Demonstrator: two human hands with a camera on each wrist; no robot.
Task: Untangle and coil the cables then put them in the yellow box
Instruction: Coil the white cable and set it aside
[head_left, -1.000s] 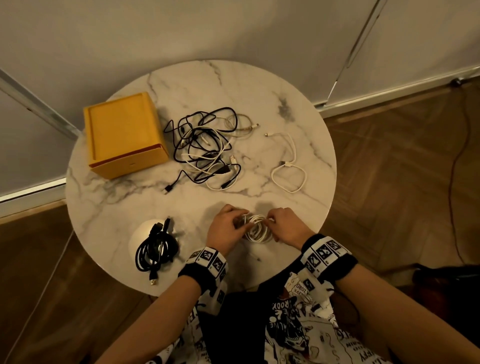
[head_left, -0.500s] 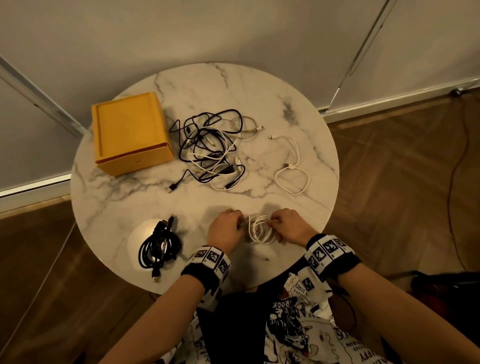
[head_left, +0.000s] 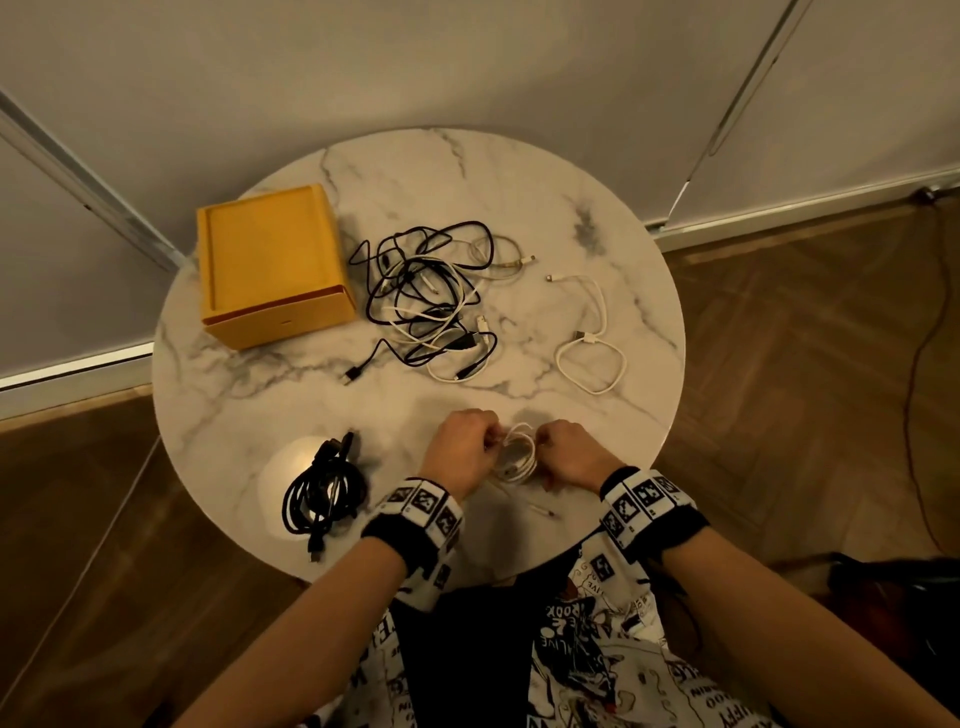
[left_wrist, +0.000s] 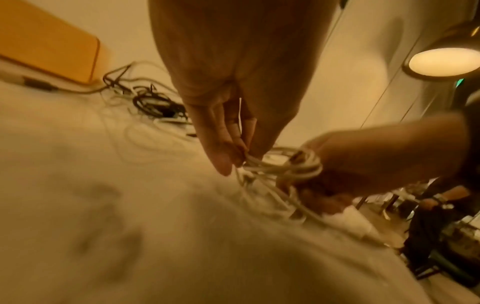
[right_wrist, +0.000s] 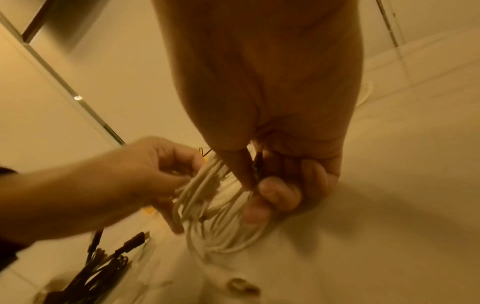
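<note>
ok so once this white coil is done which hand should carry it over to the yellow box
Probably the left. The yellow box sits far left on the table, on the left hand's side. Both hands pinch the white coil; the right hand would cross over.

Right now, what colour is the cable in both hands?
White; the cable shows best in the right wrist view.

Left wrist view: table surface (left_wrist: 103, 205) blurred throughout. White coil (head_left: 514, 457) partly hidden between both hands; its plug ends cannot be made out. Yellow box (left_wrist: 46, 45) cut off by frame edge.
</note>
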